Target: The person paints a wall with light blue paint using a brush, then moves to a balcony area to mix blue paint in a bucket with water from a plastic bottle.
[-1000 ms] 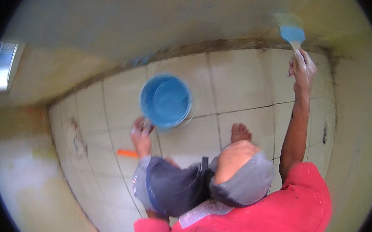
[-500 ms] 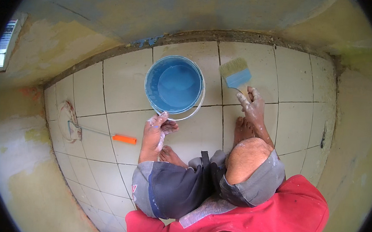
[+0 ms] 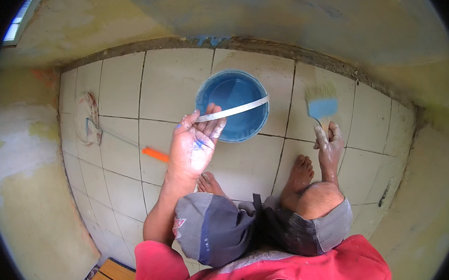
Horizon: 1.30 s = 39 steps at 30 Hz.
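Note:
A blue bucket (image 3: 238, 139) with bluish liquid inside is on the tiled floor in front of me. Its white handle (image 3: 238, 110) slants up across the opening. The handle's left end lies between the thumb and fingers of my left hand (image 3: 197, 144), whose palm is turned up and smeared white and blue. Off to the bucket's right, my right hand (image 3: 329, 148) grips a wide paintbrush (image 3: 322, 106) by its handle. The brush has a blue band, and its pale bristles point away from me. White smears mark my right fingers too.
A paint roller frame with an orange handle (image 3: 155, 154) lies on the floor at left, its far end on a stained whitish piece (image 3: 91, 123). Patchy walls (image 3: 274, 18) border the floor. Orange slatted wood (image 3: 116, 274) shows at lower left.
My left hand has raised the bucket's handle from beside the rim to across the opening, turning its palm up. The view has shifted; the brush is still in my right hand, its bristles now pointing straighter ahead.

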Motion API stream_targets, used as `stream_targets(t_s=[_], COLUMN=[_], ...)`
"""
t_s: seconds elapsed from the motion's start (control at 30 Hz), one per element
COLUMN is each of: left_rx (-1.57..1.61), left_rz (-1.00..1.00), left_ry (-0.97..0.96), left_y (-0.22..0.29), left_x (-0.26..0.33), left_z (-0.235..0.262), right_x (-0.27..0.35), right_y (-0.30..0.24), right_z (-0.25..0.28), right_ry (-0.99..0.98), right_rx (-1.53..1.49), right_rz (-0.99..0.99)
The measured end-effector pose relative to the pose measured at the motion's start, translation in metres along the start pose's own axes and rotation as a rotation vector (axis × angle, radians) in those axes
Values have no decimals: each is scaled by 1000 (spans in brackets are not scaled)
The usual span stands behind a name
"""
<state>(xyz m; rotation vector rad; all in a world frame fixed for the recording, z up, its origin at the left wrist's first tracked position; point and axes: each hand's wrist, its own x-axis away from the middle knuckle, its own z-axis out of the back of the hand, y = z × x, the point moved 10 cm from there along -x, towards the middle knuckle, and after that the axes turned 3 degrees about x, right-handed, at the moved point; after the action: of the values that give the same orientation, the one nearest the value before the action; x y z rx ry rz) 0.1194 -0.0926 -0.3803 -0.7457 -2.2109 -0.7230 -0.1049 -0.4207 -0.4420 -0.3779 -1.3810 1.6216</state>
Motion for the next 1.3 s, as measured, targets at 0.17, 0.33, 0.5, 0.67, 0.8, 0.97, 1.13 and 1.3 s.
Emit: stream_targets(t_s=[0.17,0.33,0.5,0.67,0.8,0.97,1.13,1.3], left_rx=[185,282,319,303,252,246,381,399], left_rz=[83,8,-4,-199,-356,-600,-782,-886], left_ry=[-83,107,379,341,451,562,551,668], left_y=[-16,-31,-34,0,48,95,79,69], left_x=[19,19,71,209,367,604,822,978], left_z=[-48,-58,-45,-74,-97,-105,-38,35], right_x=[30,77,121,151,162,192,260,358], right_y=[-43,-123,-208,-285,-307,-284,-315,-336], right_z=[47,114,169,221,229,267,231,119], right_ry=[30,7,3,-130,-340,-557,-840,-989], right_rx=[142,334,414,471,682,765,917,943], right_rz=[-51,-89,-168,-122,84,46,278,360])
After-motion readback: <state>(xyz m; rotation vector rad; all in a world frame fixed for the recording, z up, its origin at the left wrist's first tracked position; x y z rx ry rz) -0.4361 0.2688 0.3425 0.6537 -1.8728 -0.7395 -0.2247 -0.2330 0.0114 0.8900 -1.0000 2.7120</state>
